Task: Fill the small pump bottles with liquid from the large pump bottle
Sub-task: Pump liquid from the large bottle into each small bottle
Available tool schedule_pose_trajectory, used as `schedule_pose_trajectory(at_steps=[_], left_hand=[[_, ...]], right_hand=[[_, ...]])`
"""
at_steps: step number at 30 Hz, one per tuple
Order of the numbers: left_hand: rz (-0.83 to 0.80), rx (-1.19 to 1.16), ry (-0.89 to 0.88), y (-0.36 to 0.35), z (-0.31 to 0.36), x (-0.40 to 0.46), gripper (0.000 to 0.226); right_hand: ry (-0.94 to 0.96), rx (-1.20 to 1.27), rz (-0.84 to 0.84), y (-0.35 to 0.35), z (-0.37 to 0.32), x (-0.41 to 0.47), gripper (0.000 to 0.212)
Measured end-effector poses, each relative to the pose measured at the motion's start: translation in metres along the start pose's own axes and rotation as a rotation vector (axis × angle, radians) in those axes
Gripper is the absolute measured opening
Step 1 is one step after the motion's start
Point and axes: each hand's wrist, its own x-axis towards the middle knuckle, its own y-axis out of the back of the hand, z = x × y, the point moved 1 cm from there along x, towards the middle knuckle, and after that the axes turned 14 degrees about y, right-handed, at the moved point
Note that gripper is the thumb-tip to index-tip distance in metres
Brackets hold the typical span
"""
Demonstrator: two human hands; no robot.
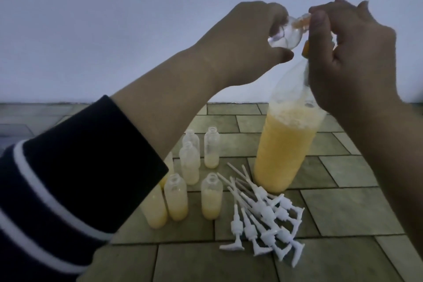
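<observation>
A large clear bottle (283, 151) of foamy orange-yellow liquid stands on the tiled floor at centre right. My right hand (348, 57) covers its top and is closed around the pump head there. My left hand (247, 43) holds a small clear bottle (128, 34) tilted on its side, its mouth against the large bottle's orange nozzle. Several small open bottles (211, 197) stand on the floor below, each partly filled with pale yellow liquid.
A heap of several white pump tops with dip tubes (263, 220) lies on the tiles just right of the small bottles. A plain pale wall (114, 18) rises behind. My dark striped sleeve (57, 190) covers the lower left.
</observation>
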Motion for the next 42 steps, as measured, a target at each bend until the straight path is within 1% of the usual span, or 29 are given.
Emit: schedule_pose_trajectory(at_steps=[4,8,11,14,18,23,26,28,34,37,42], left_hand=[[0.020,-0.056,0.026,0.011,-0.001,0.001,0.042],[0.005,-0.137,0.104,0.009,-0.011,-0.003,0.039],[-0.038,-0.231,0.211,0.001,-0.027,-0.013,0.036],[-0.089,-0.289,0.334,-0.008,-0.049,-0.032,0.038],[-0.230,-0.282,0.467,-0.027,-0.075,-0.059,0.048],[-0.280,-0.185,0.509,-0.045,-0.089,-0.074,0.049],[-0.321,-0.073,0.510,-0.054,-0.092,-0.077,0.054],[-0.375,-0.003,0.508,-0.058,-0.093,-0.078,0.054],[-0.517,0.163,0.496,-0.072,-0.092,-0.082,0.048],[-0.537,0.236,0.474,-0.081,-0.091,-0.083,0.044],[-0.568,0.283,0.465,-0.092,-0.092,-0.084,0.036]], right_hand=[[0.030,-0.005,-0.064,0.015,-0.004,0.010,0.047],[-0.014,0.122,-0.125,0.022,-0.002,0.013,0.037],[-0.049,0.197,-0.154,0.027,0.000,0.013,0.036],[-0.021,0.176,-0.221,0.030,-0.004,0.011,0.040],[-0.017,0.187,-0.237,0.030,-0.005,0.009,0.041],[-0.043,0.213,-0.223,0.027,-0.001,0.012,0.042],[-0.045,0.220,-0.208,0.027,-0.002,0.012,0.041],[-0.052,0.225,-0.198,0.027,-0.002,0.011,0.040],[-0.084,0.252,-0.190,0.026,0.000,0.010,0.038],[-0.109,0.268,-0.190,0.026,-0.001,0.013,0.029],[-0.106,0.241,-0.204,0.025,-0.002,0.014,0.025]])
